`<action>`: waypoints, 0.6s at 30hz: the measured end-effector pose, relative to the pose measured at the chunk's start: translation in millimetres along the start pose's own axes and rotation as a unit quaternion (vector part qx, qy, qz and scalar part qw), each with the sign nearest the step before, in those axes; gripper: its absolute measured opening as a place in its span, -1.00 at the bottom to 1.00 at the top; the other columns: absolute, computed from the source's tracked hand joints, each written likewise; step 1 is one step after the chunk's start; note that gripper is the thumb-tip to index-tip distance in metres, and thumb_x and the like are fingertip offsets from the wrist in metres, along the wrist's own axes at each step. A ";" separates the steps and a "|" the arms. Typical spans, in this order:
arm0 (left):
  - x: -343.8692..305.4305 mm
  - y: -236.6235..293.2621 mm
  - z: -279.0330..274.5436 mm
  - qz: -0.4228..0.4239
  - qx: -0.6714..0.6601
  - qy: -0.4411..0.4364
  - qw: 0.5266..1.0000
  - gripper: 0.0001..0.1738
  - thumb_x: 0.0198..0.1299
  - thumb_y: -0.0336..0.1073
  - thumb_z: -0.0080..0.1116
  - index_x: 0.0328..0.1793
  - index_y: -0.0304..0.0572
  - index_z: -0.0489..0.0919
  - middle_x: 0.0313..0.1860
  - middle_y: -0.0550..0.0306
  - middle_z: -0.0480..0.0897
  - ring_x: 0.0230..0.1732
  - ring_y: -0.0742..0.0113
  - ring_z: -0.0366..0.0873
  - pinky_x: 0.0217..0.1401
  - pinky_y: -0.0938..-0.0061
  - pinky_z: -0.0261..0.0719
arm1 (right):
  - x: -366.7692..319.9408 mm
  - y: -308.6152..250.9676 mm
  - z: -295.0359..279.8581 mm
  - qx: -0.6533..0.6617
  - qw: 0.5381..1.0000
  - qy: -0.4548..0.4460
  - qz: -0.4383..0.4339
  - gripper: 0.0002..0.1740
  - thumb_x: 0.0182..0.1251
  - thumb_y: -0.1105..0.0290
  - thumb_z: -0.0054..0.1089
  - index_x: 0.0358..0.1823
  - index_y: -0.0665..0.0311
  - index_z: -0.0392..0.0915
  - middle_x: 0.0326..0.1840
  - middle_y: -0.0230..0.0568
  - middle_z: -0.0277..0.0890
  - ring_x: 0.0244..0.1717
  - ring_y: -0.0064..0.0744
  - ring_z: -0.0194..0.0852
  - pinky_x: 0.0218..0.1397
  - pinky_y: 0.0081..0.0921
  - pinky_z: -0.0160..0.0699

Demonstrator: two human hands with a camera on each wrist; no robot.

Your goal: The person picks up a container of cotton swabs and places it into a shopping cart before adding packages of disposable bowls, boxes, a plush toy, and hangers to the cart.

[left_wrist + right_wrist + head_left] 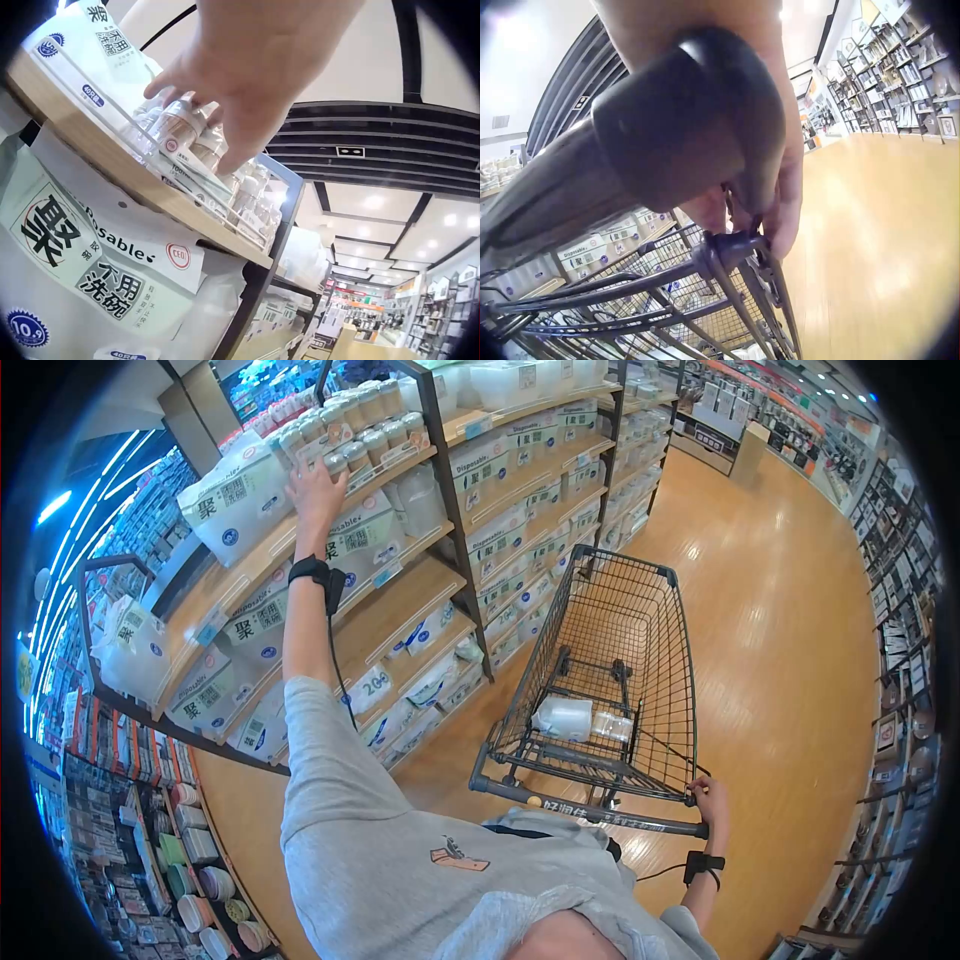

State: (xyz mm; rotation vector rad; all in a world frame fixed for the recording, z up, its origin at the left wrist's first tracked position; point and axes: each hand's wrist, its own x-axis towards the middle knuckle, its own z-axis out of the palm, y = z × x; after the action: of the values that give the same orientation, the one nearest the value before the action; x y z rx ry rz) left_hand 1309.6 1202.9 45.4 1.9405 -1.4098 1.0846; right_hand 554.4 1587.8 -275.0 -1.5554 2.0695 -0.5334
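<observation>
My left hand reaches up to the top shelf on the left, arm stretched out. In the left wrist view its fingers and thumb are spread over the lids of small clear jars of pale sticks, which look like toothpicks. The jars stand in rows behind a clear shelf guard. Low on the right, my right hand grips the shopping cart at the corner by the handle's right end. The right wrist view shows its fingers bent down at the wire rim, partly hidden behind the handle's dark end.
White packs of disposable bowls fill the shelves around the jars. Inside the cart lie a white wrapped pack and a clear pack. Wooden floor stretches to the right, with another shelf wall beyond it.
</observation>
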 end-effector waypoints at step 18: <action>-15.3 27.4 -58.4 0.102 -0.163 0.174 0.966 -0.45 0.02 -0.11 0.49 0.09 -0.19 0.57 -0.12 -0.06 0.65 -0.09 -0.07 0.62 -0.01 0.13 0.58 | -1.5 19.0 8.3 -0.065 0.997 -0.010 0.037 -0.86 0.30 0.39 0.25 -0.32 0.33 0.66 -0.37 0.02 0.65 -0.37 -0.06 0.63 -0.25 -0.26 0.57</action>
State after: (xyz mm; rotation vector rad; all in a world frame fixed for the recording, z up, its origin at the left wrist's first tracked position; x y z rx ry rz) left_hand 1263.7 1247.1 63.7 1.3232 -1.4981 1.1349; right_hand 545.2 1594.3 -292.5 -1.5416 2.1751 -0.3622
